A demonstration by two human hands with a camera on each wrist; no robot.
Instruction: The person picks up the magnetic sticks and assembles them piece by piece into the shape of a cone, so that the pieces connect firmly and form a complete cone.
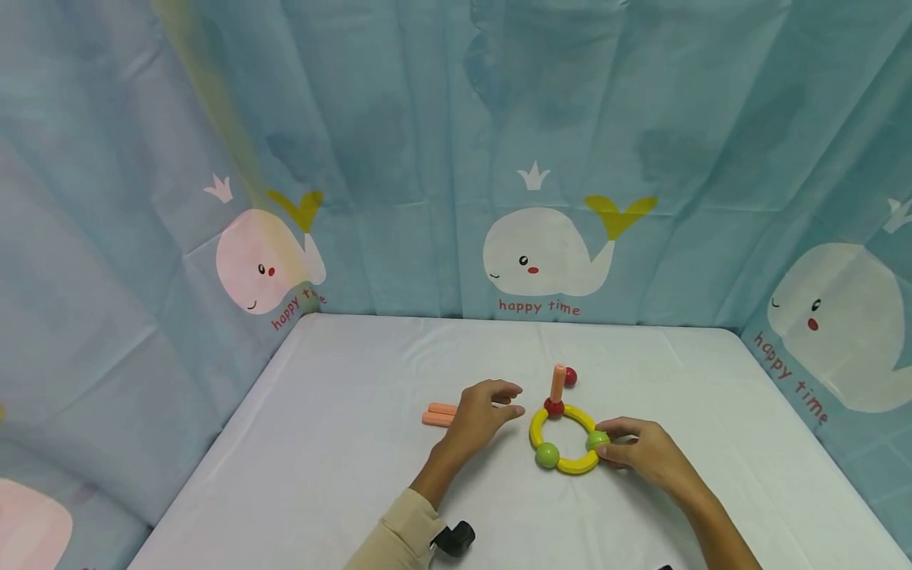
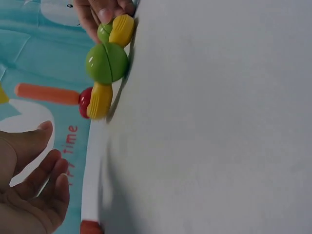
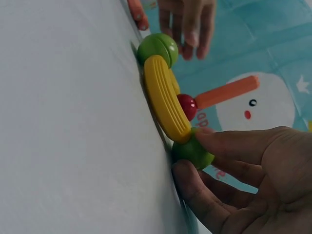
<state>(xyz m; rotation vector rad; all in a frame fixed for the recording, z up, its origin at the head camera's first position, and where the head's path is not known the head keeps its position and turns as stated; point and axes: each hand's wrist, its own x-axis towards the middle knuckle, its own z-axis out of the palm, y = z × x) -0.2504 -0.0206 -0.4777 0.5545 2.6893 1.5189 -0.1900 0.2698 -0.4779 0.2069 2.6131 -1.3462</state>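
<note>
A ring of curved yellow pieces [image 1: 579, 465] joined by balls lies on the white table. My right hand [image 1: 650, 456] pinches the green ball [image 3: 191, 152] on the ring's right side between thumb and fingers. A second green ball [image 1: 547, 455] sits at the ring's front left. From the red ball [image 1: 554, 409] at the back, an orange rod [image 1: 559, 385] stands upright. To the left of the ring hovers my left hand [image 1: 479, 418], its fingers relaxed and apart from the thumb, holding nothing; the left wrist view shows a gap between this hand [image 2: 31, 187] and the rod.
Loose orange rods [image 1: 438, 418] lie on the table left of the left hand, partly hidden behind it. Another red ball [image 1: 571, 377] rests behind the upright rod. A blue curtain [image 1: 413, 158] printed with whales hangs around the table [image 1: 342, 443].
</note>
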